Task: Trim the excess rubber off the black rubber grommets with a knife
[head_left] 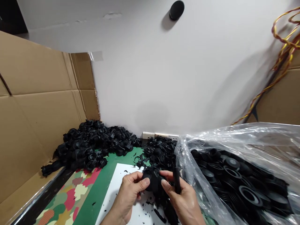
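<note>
Both hands meet over a white sheet (pixel 110 187) at the bottom centre. My left hand (pixel 131 190) pinches the left side of a black ribbed rubber part (pixel 153 179) between thumb and fingers. On its other side, my right hand (pixel 180 193) grips the same part with thumb and index finger. A dark stick-like tool (pixel 176 180) also sits in my right hand, pointing up; its tip is hard to make out. Black scraps (pixel 159 215) lie on the sheet beneath the hands.
Black rubber parts (pixel 86 147) are heaped at the left, by a cardboard wall (pixel 39 72). Black trimmings (pixel 160 151) are piled behind the hands. At the right, a clear plastic bag (pixel 189 165) holds larger ribbed parts (pixel 234 178). A green mat (pixel 93 200) lies under the sheet.
</note>
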A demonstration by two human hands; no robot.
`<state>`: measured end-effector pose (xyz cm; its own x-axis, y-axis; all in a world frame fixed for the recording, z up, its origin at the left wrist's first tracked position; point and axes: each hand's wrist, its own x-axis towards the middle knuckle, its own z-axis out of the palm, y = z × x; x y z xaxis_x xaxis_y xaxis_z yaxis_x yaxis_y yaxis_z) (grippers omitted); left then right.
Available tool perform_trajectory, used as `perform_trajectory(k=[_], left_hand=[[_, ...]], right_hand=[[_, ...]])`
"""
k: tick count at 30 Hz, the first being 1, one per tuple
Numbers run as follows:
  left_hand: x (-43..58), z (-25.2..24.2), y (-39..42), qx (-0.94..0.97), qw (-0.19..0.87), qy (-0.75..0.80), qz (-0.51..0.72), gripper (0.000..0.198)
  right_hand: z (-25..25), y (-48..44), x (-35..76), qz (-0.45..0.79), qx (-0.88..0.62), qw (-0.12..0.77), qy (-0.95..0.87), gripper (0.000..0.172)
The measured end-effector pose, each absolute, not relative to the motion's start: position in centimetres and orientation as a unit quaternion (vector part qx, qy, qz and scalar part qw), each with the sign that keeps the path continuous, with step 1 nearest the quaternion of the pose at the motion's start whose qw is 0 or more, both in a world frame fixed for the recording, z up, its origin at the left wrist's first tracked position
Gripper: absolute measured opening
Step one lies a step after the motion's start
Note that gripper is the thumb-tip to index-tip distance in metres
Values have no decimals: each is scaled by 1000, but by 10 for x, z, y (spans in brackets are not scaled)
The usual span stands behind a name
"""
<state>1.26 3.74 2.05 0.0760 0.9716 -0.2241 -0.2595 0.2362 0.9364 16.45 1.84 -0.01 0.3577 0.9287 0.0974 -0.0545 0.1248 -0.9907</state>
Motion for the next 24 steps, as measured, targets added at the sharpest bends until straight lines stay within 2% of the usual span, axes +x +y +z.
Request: perform_trajectory(k=[5, 8, 12, 16, 20, 24], left_hand=[[5, 18, 48, 283, 624, 481, 548, 27], [-5, 29, 54, 248, 586, 467, 614, 12], [-14, 43, 59, 224, 556, 445, 665, 16], [-9, 41, 56, 213, 577, 438, 656, 17], [8, 27, 47, 215, 631, 440, 601, 4], [21, 16, 38, 234, 689, 415, 547, 23]], right_hand=[[5, 21, 182, 382, -572, 624, -372, 46], [2, 21, 185, 411, -550, 642, -342, 53], [3, 19, 179, 418, -525, 656, -347, 55], [10, 18, 176, 409, -498, 672, -364, 53], [15, 17, 174, 462, -427, 702, -333, 51], [17, 14, 170, 454, -429, 698, -350, 44]])
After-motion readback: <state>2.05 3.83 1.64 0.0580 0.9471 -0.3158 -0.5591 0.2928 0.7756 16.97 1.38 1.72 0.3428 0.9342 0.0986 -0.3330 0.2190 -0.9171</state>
